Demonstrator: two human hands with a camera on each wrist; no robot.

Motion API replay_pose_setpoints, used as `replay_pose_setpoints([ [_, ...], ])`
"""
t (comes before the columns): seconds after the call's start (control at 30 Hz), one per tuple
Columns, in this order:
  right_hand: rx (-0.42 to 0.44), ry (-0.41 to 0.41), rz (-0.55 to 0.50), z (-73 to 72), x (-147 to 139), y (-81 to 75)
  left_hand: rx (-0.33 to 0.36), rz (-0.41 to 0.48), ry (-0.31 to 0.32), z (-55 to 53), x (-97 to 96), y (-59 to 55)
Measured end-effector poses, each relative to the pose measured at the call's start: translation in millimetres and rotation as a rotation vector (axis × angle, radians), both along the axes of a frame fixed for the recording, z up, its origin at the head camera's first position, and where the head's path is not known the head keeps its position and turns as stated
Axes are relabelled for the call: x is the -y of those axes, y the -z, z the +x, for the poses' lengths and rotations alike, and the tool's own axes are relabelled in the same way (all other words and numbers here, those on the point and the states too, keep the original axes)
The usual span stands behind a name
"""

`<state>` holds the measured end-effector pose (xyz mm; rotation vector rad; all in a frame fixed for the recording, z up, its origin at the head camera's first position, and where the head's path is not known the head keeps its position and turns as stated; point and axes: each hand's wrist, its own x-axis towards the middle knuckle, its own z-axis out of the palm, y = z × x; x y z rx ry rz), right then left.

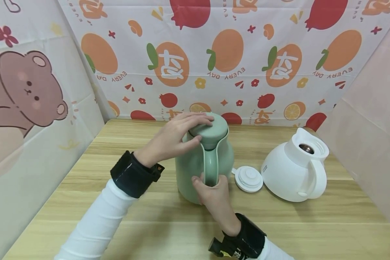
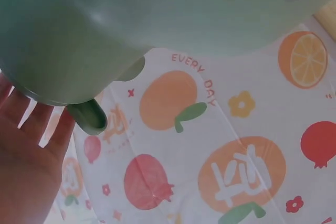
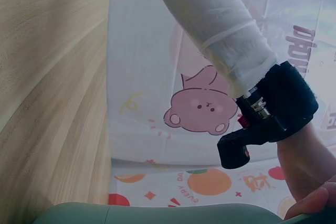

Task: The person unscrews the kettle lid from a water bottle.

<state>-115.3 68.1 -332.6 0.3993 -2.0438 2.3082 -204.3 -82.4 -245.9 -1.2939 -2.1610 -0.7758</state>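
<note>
A green thermos jug (image 1: 188, 169) stands upright on the table, its handle turned toward me and its lid (image 1: 211, 130) on top. My left hand (image 1: 175, 135) lies across that lid, fingers stretched over the top and thumb along its near side. Low on the jug, my right hand (image 1: 214, 195) grips the handle (image 1: 211, 166), thumb to the left of it. The jug's body (image 2: 184, 14) fills the upper part of the left wrist view, with spread left fingers at lower left. In the right wrist view, the jug (image 3: 157, 214) edges in at the bottom.
A white thermos jug (image 1: 282, 173) stands to the right, its mouth uncovered and showing a metal inside. Beside it a round white lid (image 1: 248, 178) lies on the wooden table (image 1: 143, 224). A fruit-patterned cloth (image 1: 201, 47) hangs behind, and a bear-printed cloth (image 1: 32, 86) at left.
</note>
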Motion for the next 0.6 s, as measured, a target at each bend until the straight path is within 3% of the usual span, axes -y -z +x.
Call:
replay_pose_setpoints([
  [0.23, 0.009, 0.0, -0.01, 0.8, 0.4, -0.9, 0.046, 0.02, -0.009, -0.8, -0.9, 0.0],
  [0.6, -0.012, -0.001, -0.013, 0.2, 1.3, -1.3, -0.048, 0.025, -0.146, 7.5, -13.7, -5.1],
])
